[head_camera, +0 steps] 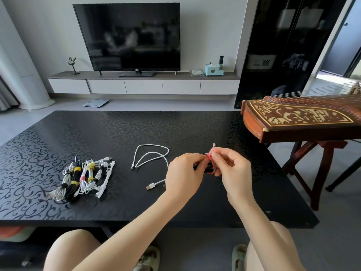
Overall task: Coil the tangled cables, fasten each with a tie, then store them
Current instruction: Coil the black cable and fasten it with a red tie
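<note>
Open room across far table [156, 130]; bundled cables [82, 177] left, zither [297, 118] right.

I get just one view, head-worn wide-angle, facing forward and down across the black table [136, 130] toward the TV [132, 36], sitting close above the left hand [184, 173] and right hand [234, 171].

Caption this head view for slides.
Left hand and right hand pinch a red tie; tied cable bundles lie on the table.

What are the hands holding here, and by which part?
The left hand and right hand both pinch a red tie near its upper end, at a dark cable bundle between them.
</note>
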